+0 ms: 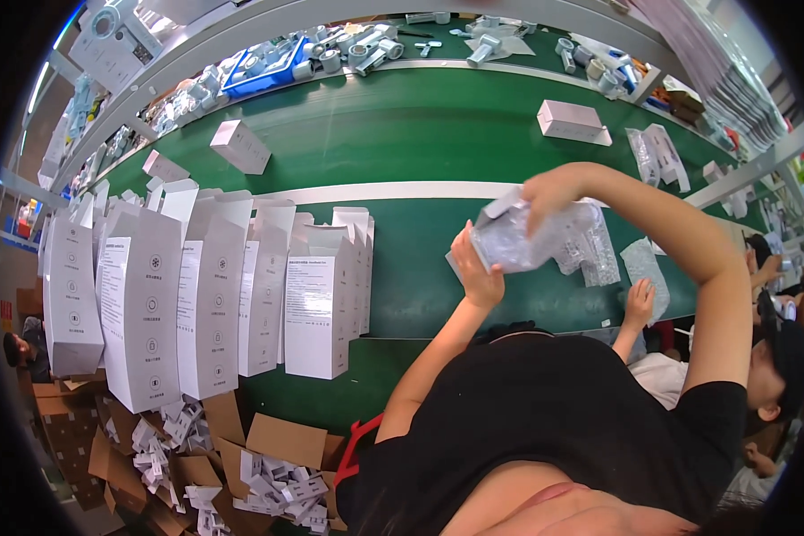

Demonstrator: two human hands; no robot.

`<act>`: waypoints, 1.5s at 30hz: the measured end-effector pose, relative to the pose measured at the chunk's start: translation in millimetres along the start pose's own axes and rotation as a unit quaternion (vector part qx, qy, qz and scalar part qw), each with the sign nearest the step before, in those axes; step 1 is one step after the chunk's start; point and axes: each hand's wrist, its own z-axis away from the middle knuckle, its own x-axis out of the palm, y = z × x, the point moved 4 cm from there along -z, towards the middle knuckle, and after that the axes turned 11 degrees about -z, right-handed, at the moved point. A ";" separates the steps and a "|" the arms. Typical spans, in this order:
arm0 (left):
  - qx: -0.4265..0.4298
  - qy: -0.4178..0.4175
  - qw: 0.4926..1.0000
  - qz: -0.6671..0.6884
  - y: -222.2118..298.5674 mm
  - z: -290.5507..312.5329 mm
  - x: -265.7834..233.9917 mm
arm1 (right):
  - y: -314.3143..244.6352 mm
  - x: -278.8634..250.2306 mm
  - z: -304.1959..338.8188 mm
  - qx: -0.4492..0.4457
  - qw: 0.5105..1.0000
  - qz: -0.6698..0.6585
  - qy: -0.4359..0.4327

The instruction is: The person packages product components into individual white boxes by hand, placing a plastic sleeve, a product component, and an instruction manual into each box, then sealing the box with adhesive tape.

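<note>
My left hand [481,272] is wrapped round the near side of a white carton [502,207] held over the green work surface, its end open. Clear bubble wrap [545,243] lies against the carton and partly hides it. My right hand [552,192] reaches over from the right to the carton's top; its fingers are smeared by motion, and what they grip cannot be made out. Just right of the carton lie bubble wrap pouches [600,255]. A co-worker's hand [637,305] touches another bubble wrap pouch [648,272].
Several tall white boxes [317,308] with raised flaps stand at the left. Beyond the white strip [384,191] is a green belt [393,125] carrying small boxes [572,121]. A blue tray [268,71] sits on the far shelf. Cardboard cartons [286,439] with white parts are lower left.
</note>
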 end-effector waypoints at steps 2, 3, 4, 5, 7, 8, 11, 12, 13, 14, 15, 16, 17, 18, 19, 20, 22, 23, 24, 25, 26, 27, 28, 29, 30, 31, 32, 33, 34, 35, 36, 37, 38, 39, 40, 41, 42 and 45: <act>-0.009 0.003 1.000 -0.001 -8.1 1.1 1.2 | -6.7 -4.4 -12.8 -0.057 0.991 -0.112 0.056; -0.023 0.010 1.000 -0.012 -13.5 2.8 -2.7 | -19.9 -4.3 -10.0 -0.058 0.991 -0.109 0.050; -0.037 0.018 0.999 -0.022 -18.4 4.6 -6.6 | -35.1 -10.3 -0.7 -0.069 0.988 -0.102 0.096; -0.051 0.027 0.998 -0.034 -22.3 6.9 -10.5 | -45.5 -13.6 4.1 -0.080 0.982 -0.095 0.141; -0.052 0.018 0.998 -0.030 -20.0 6.0 -10.5 | -39.3 -5.3 -2.7 -0.099 0.979 -0.053 0.168; -0.051 0.004 0.998 -0.023 -17.8 5.6 -10.9 | -32.6 2.0 -6.7 -0.116 0.973 -0.017 0.199; -0.050 -0.017 0.998 -0.018 -17.2 4.9 -14.8 | -23.1 17.1 -7.6 -0.157 0.953 0.061 0.253; -0.044 -0.025 0.998 -0.024 -16.8 5.3 -16.3 | -18.3 20.9 -6.2 -0.156 0.959 -0.053 0.229; -0.035 -0.034 0.998 -0.028 -17.1 3.7 -17.0 | -13.6 23.8 -4.2 -0.153 0.952 -0.167 0.205; -0.025 -0.043 0.998 -0.032 -17.4 2.0 -17.5 | -8.9 27.3 -1.9 -0.147 0.932 -0.278 0.178; -0.016 -0.052 0.998 -0.037 -17.6 0.4 -17.9 | -4.6 31.7 0.5 -0.139 0.900 -0.386 0.147; -0.015 -0.051 0.998 -0.039 -18.6 -0.5 -18.2 | -0.6 32.4 6.1 -0.158 0.879 -0.421 0.159; -0.032 -0.054 0.997 -0.036 -21.0 -1.1 -18.1 | 1.4 34.8 11.5 -0.176 0.856 -0.454 0.171; -0.050 -0.057 0.997 -0.031 -21.6 -1.2 -15.3 | 0.8 46.6 18.5 -0.176 0.856 -0.454 0.171; -0.068 -0.059 0.995 -0.029 -23.4 -0.8 -15.7 | -10.5 54.5 32.8 -0.292 0.866 -0.286 0.287; -0.088 -0.061 0.994 -0.027 -25.5 -0.2 -16.2 | -21.4 60.1 46.0 -0.392 0.828 -0.103 0.388; -0.072 -0.065 0.995 -0.025 -25.2 -1.3 -15.7 | -16.9 61.8 42.9 -0.385 0.830 -0.057 0.400; -0.057 -0.067 0.996 -0.022 -24.7 -1.6 -15.7 | -13.7 63.5 39.7 -0.375 0.831 -0.009 0.410; -0.042 -0.069 0.997 -0.019 -24.2 -1.6 -15.6 | -11.0 65.1 36.7 -0.365 0.830 0.038 0.420; -0.027 -0.072 0.997 -0.016 -23.5 -1.4 -15.4 | -9.9 66.2 35.1 -0.354 0.827 0.086 0.427; -0.029 -0.074 0.997 -0.017 -22.8 -1.1 -15.5 | -11.9 66.0 35.0 -0.354 0.828 0.083 0.427; -0.023 -0.079 0.996 -0.028 -21.3 -0.9 -14.5 | -17.7 64.9 34.2 -0.329 0.839 0.103 0.421; -0.017 -0.083 0.996 -0.040 -19.8 -1.4 -12.9 | -24.9 62.0 33.4 -0.305 0.849 0.125 0.413; -0.012 -0.086 0.995 -0.051 -18.4 -1.8 -11.7 | -30.9 59.1 32.1 -0.281 0.858 0.147 0.404; -0.006 -0.089 0.994 -0.063 -17.2 -1.8 -11.9 | -32.7 56.8 29.4 -0.257 0.866 0.169 0.395; -0.004 -0.091 0.994 -0.060 -17.2 -2.6 -11.6 | -30.3 54.2 26.1 -0.254 0.866 0.167 0.398; -0.021 -0.097 0.994 -0.046 -18.9 -3.2 -12.4 | -27.2 53.1 19.2 -0.295 0.865 0.131 0.385; -0.040 -0.102 0.993 -0.033 -20.8 -2.6 -12.6 | -22.4 52.0 10.6 -0.336 0.862 0.094 0.368; -0.059 -0.106 0.992 -0.019 -22.6 -2.0 -12.4 | -18.9 51.2 4.4 -0.376 0.856 0.057 0.350; -0.078 -0.111 0.991 -0.006 -23.8 -1.3 -11.1 | -15.0 51.3 1.9 -0.415 0.847 0.020 0.331; -0.080 -0.110 0.991 -0.007 -23.8 -1.0 -12.8 | -16.0 52.7 1.3 -0.416 0.848 0.020 0.329; -0.078 -0.104 0.991 -0.001 -23.3 -1.1 -14.5 | -17.1 55.3 1.1 -0.410 0.853 0.028 0.321; -0.075 -0.099 0.992 0.005 -22.5 -1.3 -16.0 | -18.3 58.1 1.5 -0.405 0.858 0.036 0.314; -0.072 -0.094 0.993 0.011 -21.4 -1.6 -17.5 | -19.4 60.6 1.8 -0.399 0.863 0.044 0.307; -0.069 -0.088 0.994 0.017 -20.1 -1.9 -19.1 | -20.6 62.2 1.6 -0.394 0.867 0.052 0.300; -0.068 -0.089 0.993 0.017 -15.8 -6.7 -20.4 | -18.1 56.3 1.0 -0.391 0.855 0.056 0.336; -0.049 -0.074 0.996 -0.004 -10.7 -11.5 -25.5 | -15.7 48.7 0.1 -0.389 0.842 0.059 0.371; 0.005 -0.027 0.997 -0.074 15.4 -29.1 -47.0 | -3.4 24.5 17.5 -0.353 0.843 -0.137 0.382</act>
